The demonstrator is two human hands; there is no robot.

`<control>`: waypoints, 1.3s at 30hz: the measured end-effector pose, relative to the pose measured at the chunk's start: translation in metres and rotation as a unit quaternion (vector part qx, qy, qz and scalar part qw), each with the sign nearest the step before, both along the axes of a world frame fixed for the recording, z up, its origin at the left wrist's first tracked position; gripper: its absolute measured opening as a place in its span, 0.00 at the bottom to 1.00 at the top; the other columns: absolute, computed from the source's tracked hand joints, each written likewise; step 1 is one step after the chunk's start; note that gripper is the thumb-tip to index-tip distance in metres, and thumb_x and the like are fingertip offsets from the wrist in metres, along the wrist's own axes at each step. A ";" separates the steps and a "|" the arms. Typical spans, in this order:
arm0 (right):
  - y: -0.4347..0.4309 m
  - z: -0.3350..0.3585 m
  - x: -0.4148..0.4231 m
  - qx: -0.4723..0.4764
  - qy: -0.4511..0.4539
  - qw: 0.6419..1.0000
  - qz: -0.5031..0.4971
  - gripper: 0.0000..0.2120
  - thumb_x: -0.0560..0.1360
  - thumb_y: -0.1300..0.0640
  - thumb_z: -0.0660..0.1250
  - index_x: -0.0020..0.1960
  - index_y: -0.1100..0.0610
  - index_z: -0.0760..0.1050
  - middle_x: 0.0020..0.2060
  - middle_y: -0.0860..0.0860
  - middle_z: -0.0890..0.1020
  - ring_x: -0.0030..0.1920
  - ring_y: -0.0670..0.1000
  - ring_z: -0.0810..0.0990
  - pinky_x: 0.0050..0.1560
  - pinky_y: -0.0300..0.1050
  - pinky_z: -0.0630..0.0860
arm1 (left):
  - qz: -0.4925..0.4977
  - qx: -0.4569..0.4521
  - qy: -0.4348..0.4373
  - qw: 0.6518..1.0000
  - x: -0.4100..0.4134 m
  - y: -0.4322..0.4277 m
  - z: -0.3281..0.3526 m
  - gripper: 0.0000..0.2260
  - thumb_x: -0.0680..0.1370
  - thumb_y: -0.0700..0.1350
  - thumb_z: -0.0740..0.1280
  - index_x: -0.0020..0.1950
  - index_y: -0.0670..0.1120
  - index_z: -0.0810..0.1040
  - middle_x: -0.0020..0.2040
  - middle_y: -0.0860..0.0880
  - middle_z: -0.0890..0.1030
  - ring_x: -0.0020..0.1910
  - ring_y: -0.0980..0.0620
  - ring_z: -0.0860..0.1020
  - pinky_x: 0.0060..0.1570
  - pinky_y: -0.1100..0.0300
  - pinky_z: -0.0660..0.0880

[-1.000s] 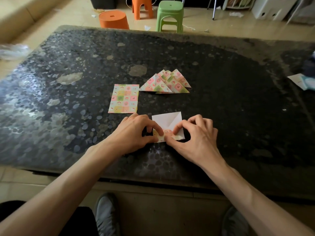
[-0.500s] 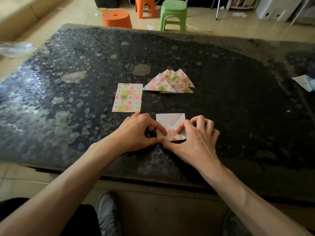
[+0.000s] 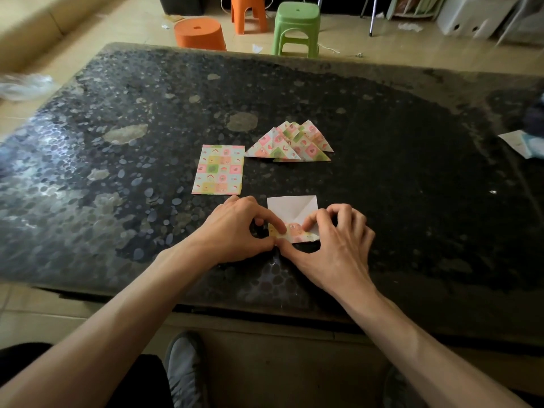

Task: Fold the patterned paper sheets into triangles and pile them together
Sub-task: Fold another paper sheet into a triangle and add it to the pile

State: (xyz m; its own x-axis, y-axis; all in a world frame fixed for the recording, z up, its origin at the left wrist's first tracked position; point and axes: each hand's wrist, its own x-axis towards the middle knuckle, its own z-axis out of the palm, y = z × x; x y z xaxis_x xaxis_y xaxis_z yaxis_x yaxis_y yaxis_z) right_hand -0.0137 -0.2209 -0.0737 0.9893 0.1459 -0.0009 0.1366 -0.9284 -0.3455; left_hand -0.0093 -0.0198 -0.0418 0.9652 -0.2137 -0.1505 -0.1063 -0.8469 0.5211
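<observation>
A paper sheet (image 3: 290,208) lies white side up near the table's front edge, its near edge turned over so the pastel pattern shows. My left hand (image 3: 235,226) pinches that turned-up edge at its left end between thumb and forefinger. My right hand (image 3: 335,242) pinches the same edge from the right, fingers curled over it. Behind and to the left, a flat stack of patterned sheets (image 3: 219,169) lies pattern up. A pile of folded patterned triangles (image 3: 290,142) sits further back, to the right of the stack.
The dark pebble-patterned table (image 3: 412,172) spreads wide on all sides. White and blue papers (image 3: 522,142) lie at its right edge. Beyond the far edge stand an orange tub (image 3: 198,33), an orange stool (image 3: 248,13) and a green stool (image 3: 297,25). My shoes show below the front edge.
Both hands have stayed on the sheet's near edge; the patterned flap has been lifted a little further over the white side. The stack and the triangle pile have not moved.
</observation>
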 end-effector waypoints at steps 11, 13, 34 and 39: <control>-0.004 0.002 0.004 0.018 0.007 1.000 0.010 0.24 0.69 0.24 0.65 0.51 0.41 0.71 0.58 0.43 0.61 0.69 0.51 0.59 0.67 0.51 0.61 | 0.024 -0.010 -0.028 0.999 -0.003 -0.008 -0.003 0.08 0.73 0.56 0.76 0.51 0.64 0.83 0.52 0.56 0.71 0.54 0.54 0.73 0.58 0.55 0.73; -0.005 0.003 0.004 0.020 0.012 1.000 0.011 0.24 0.69 0.24 0.65 0.52 0.41 0.71 0.59 0.43 0.62 0.69 0.51 0.58 0.67 0.51 0.60 | 0.023 -0.006 -0.029 0.999 -0.003 -0.009 -0.004 0.08 0.73 0.58 0.76 0.51 0.64 0.82 0.53 0.56 0.71 0.55 0.54 0.73 0.58 0.56 0.73; -0.012 0.014 0.014 0.041 0.061 0.997 0.032 0.20 0.73 0.27 0.65 0.53 0.41 0.74 0.59 0.42 0.61 0.70 0.49 0.56 0.65 0.46 0.55 | 0.045 0.010 -0.037 0.998 -0.001 -0.012 -0.006 0.12 0.70 0.66 0.74 0.48 0.62 0.84 0.52 0.57 0.72 0.54 0.57 0.73 0.54 0.58 0.73; -0.016 0.016 0.016 0.060 0.078 0.995 0.034 0.18 0.73 0.28 0.66 0.52 0.41 0.76 0.60 0.42 0.63 0.71 0.49 0.56 0.64 0.45 0.54 | 0.041 0.022 -0.029 0.999 0.001 -0.014 -0.004 0.11 0.70 0.64 0.76 0.49 0.63 0.82 0.53 0.57 0.71 0.55 0.56 0.72 0.53 0.58 0.73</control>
State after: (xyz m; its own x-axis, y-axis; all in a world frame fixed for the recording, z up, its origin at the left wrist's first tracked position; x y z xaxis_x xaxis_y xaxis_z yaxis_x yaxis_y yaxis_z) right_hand 0.0025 -0.2365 -0.0573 0.9664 0.2200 -0.1330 0.1328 -0.8703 -0.4744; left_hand -0.0087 -0.0339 -0.0460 0.9865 -0.1280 -0.1023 -0.0642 -0.8762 0.4777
